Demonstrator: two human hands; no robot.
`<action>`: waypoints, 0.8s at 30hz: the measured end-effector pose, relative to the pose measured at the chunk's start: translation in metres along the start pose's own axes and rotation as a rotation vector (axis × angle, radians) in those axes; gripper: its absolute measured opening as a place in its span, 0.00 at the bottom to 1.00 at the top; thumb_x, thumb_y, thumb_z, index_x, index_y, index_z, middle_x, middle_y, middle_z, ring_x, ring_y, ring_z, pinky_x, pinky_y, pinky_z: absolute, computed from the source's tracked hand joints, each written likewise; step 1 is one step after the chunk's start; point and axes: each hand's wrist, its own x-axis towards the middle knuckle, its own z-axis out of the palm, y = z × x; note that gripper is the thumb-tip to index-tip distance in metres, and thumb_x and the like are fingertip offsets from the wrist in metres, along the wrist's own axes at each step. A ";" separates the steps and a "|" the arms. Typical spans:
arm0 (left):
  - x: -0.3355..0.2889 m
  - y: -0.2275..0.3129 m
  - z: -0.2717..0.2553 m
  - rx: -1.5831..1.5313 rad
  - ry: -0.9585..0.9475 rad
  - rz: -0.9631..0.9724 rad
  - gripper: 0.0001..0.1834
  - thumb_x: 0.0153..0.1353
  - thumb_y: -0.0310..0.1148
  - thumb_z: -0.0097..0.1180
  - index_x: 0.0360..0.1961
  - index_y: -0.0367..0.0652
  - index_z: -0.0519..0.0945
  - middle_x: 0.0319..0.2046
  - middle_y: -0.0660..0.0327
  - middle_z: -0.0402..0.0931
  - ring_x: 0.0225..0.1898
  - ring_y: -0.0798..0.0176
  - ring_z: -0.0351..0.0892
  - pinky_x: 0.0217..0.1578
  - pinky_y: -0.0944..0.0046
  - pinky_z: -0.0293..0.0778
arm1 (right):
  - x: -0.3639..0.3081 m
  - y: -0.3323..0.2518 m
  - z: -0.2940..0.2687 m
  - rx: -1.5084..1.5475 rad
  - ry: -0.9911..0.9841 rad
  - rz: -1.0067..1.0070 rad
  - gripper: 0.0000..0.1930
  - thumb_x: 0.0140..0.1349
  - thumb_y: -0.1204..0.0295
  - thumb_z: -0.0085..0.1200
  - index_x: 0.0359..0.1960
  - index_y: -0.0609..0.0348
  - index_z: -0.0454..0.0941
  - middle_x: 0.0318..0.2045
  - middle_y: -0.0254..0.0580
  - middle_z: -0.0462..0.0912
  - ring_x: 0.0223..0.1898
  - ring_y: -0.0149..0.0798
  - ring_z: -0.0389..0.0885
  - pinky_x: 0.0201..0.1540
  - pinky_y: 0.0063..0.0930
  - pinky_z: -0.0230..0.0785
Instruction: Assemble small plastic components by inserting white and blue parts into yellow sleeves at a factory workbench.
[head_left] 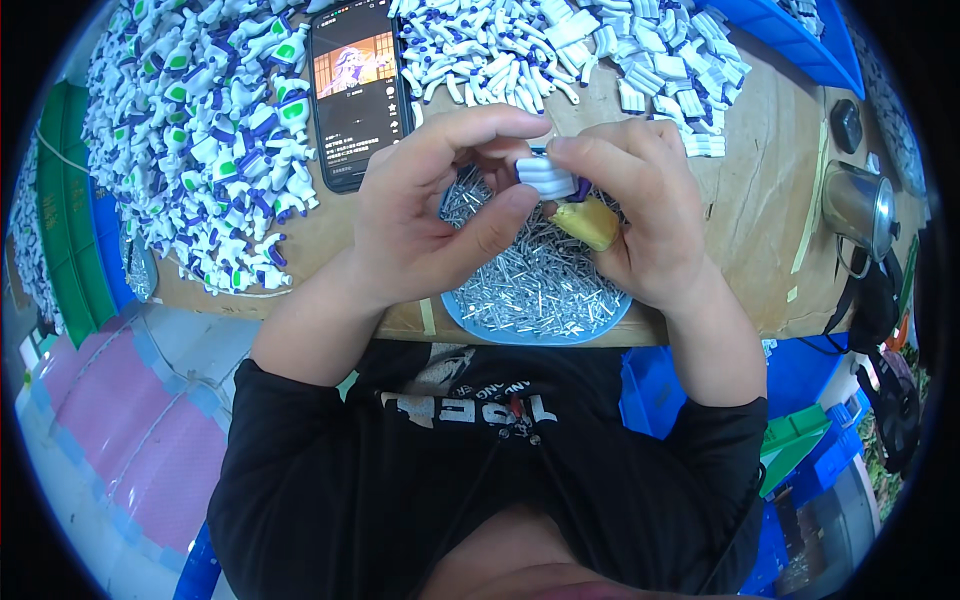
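Observation:
Over a blue bowl (462,325) of small metal pins (540,290), both my hands meet at a small white ribbed plastic piece (545,178) with a purple part at its right end. My right hand (655,205) pinches this piece from the right. A yellow wrap (588,222) shows at one of its fingers, below the piece. From the left, the thumb of my left hand (425,215) touches the piece's edge, with the index finger curved above. My fingers partly hide the piece, so any pin between them cannot be seen.
White, purple and green plastic figure parts (215,140) heap up at the left. A lit phone (355,100) lies beside them. Curved white parts (490,55) and ribbed white parts (665,55) pile at the back. A metal cup (860,210) stands right; a blue bin (800,35) sits behind.

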 end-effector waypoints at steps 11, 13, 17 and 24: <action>0.004 0.002 -0.007 0.166 -0.093 0.044 0.08 0.58 0.32 0.61 0.33 0.37 0.80 0.21 0.59 0.74 0.20 0.66 0.73 0.20 0.69 0.66 | -0.004 -0.013 0.001 0.374 0.122 0.238 0.18 0.45 0.75 0.64 0.42 0.56 0.80 0.28 0.33 0.80 0.25 0.35 0.76 0.30 0.28 0.64; 0.003 0.009 -0.008 0.141 -0.123 0.022 0.07 0.58 0.31 0.61 0.32 0.37 0.80 0.20 0.59 0.73 0.20 0.64 0.72 0.20 0.67 0.65 | 0.000 -0.010 0.001 0.385 0.135 0.115 0.18 0.46 0.74 0.65 0.41 0.58 0.80 0.27 0.35 0.80 0.25 0.36 0.77 0.30 0.28 0.67; 0.006 0.025 -0.012 0.165 -0.252 -0.078 0.06 0.55 0.30 0.62 0.29 0.38 0.80 0.19 0.60 0.71 0.19 0.60 0.70 0.20 0.64 0.64 | -0.001 -0.005 0.000 0.414 0.092 -0.064 0.17 0.46 0.72 0.66 0.38 0.63 0.80 0.26 0.38 0.81 0.26 0.36 0.79 0.30 0.28 0.68; 0.003 0.040 -0.012 0.170 -0.256 -0.105 0.06 0.54 0.29 0.62 0.27 0.38 0.79 0.19 0.59 0.71 0.18 0.57 0.70 0.20 0.63 0.63 | -0.001 -0.005 0.001 0.414 0.056 -0.175 0.19 0.45 0.75 0.68 0.40 0.65 0.77 0.28 0.45 0.80 0.25 0.42 0.77 0.31 0.35 0.69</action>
